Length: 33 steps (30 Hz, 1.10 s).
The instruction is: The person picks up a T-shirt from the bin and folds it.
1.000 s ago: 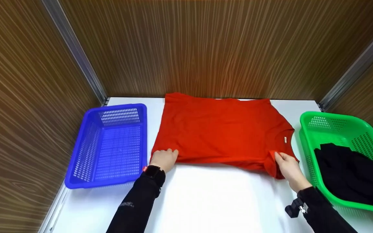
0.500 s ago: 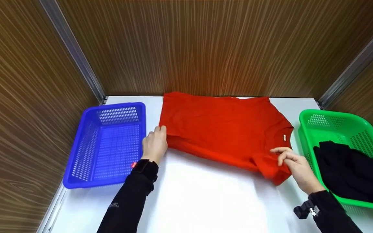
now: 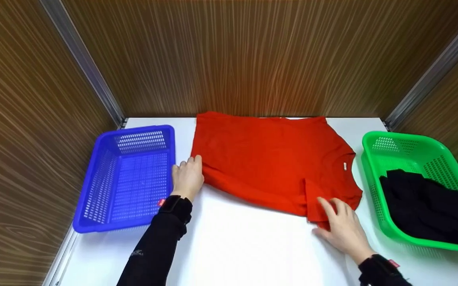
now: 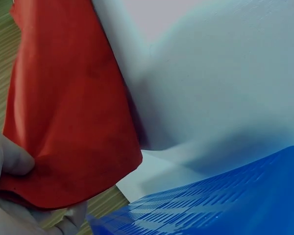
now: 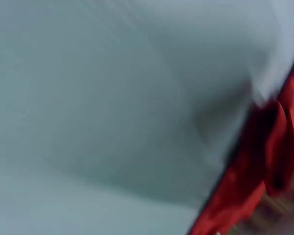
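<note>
A red T-shirt (image 3: pixel 261 155) lies spread sideways on the white table, its neckline with a small pale label toward the right. At the hem's near left corner, my left hand (image 3: pixel 188 176) pinches the fabric; in the left wrist view the thumb (image 4: pixel 17 159) lies on top of the cloth and the fingers are under it. The near sleeve (image 3: pixel 315 200) is folded back over the shirt's body. Right above that sleeve, my right hand (image 3: pixel 344 228) has its fingers loosely spread, and whether they touch cloth is unclear. The right wrist view is blurred, with red cloth (image 5: pixel 240 186) along its right side.
To the left stands a blue-purple perforated basket (image 3: pixel 172 139), nothing in it. A green basket (image 3: pixel 372 190) on the right holds black cloth (image 3: pixel 427 206). Wood-patterned panels (image 3: pixel 229 59) enclose the back and sides of the white table (image 3: pixel 253 246).
My left hand moved up and left, gripping the hem corner. The near sleeve was folded inward onto the shirt, and my right hand let go of the cloth and spread its fingers.
</note>
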Each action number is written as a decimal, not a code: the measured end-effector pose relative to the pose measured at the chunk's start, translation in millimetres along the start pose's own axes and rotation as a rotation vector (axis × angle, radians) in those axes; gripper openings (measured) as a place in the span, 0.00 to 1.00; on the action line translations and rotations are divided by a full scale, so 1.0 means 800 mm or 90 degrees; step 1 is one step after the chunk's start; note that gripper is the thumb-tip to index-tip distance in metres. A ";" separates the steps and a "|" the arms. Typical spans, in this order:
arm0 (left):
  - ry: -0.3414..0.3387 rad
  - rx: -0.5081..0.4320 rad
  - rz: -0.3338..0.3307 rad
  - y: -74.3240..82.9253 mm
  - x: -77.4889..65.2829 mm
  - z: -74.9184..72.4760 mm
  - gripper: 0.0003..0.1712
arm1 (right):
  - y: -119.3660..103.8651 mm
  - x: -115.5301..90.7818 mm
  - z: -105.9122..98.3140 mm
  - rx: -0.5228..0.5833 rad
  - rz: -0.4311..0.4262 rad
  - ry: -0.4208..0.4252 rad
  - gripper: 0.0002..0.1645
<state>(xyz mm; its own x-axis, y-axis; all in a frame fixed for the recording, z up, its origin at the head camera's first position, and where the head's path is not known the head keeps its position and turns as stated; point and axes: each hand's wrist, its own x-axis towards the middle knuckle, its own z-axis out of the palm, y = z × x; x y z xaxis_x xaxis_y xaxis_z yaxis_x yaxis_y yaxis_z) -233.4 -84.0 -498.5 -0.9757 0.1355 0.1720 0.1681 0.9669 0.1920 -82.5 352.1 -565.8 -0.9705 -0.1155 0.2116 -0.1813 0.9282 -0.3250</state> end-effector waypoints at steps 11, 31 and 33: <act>-0.095 0.003 0.004 0.000 -0.004 -0.014 0.16 | 0.002 0.015 0.020 -0.150 -0.155 0.065 0.34; -0.083 -0.054 0.067 -0.017 -0.032 -0.054 0.09 | 0.004 0.038 -0.142 0.651 0.219 0.467 0.10; -0.097 -0.059 0.064 -0.019 -0.033 -0.059 0.10 | 0.004 0.041 -0.154 0.739 0.210 0.483 0.11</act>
<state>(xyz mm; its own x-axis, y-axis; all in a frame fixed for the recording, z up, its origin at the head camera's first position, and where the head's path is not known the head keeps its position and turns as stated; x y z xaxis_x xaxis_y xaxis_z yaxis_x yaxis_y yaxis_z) -203.5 -112.4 -460.7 -0.9619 0.2689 0.0485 0.2718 0.9236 0.2705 -95.5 394.8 -446.1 -0.7420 0.6033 0.2924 -0.3517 0.0211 -0.9359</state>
